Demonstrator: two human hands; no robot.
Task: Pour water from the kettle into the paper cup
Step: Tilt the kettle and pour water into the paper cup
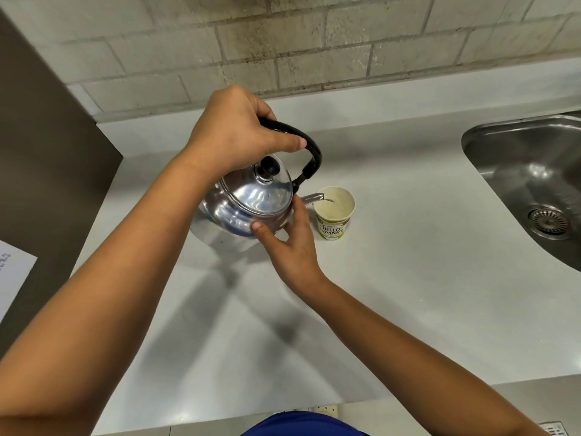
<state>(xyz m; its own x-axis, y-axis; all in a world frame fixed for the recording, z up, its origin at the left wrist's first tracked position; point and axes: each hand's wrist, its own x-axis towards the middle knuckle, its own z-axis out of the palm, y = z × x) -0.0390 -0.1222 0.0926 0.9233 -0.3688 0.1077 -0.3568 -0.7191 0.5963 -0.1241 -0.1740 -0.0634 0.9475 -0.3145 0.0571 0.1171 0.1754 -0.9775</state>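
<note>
A shiny steel kettle (pixel 248 199) with a black knob on its lid is lifted and tilted to the right above the grey counter. My left hand (pixel 232 130) is shut on its black arched handle from above. My right hand (pixel 287 243) rests against the kettle's lower right side, thumb and fingers spread on the metal. The spout reaches over the rim of a paper cup (pixel 334 212) printed "HELLO SUMMER", which stands upright just right of the kettle. A thin stream of water leaves the spout into the cup.
A steel sink (pixel 531 184) with a drain strainer lies at the right. A dark panel (pixel 41 158) rises at the left, with a white paper (pixel 12 272) below it. A block wall runs behind the counter (pixel 408 278).
</note>
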